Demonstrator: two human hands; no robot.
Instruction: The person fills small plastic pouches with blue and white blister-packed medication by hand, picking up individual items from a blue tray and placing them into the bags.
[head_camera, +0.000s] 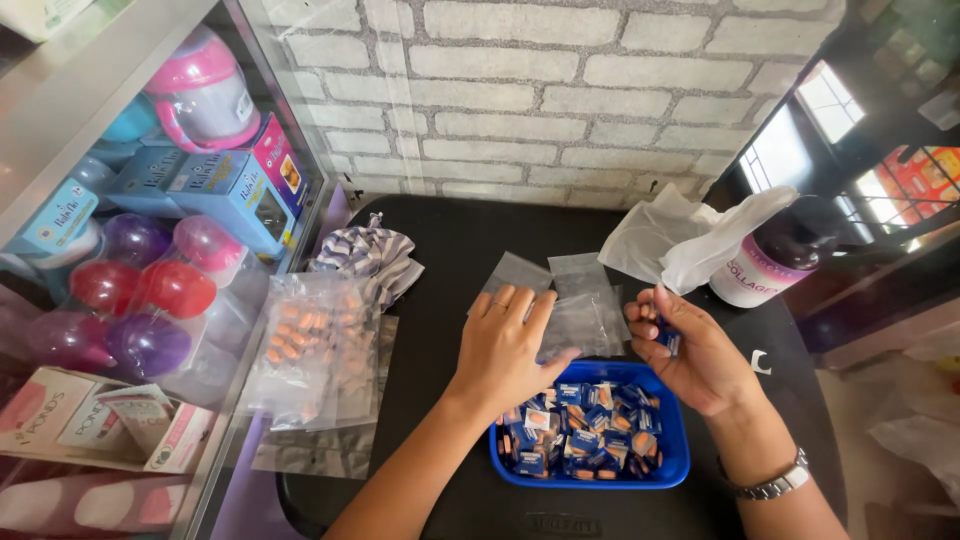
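Observation:
My left hand (505, 345) rests flat, fingers spread, on a pile of small clear plastic bags (585, 315) on a black table (440, 400). My right hand (690, 355) is curled around a small blue sachet (668, 340), just right of the bags. Below both hands sits a blue plastic tray (675, 465) filled with several blue and orange sachets (580, 425). My right wrist wears a metal watch (775, 485).
Filled clear bags of orange sachets (310, 345) lie at the table's left, beside a striped cloth (370, 255). A white jar (765, 270) and crumpled white plastic (690, 240) stand at the back right. A glass cabinet (120, 250) with boxes and coloured containers flanks the left. A brick wall (540, 90) is behind.

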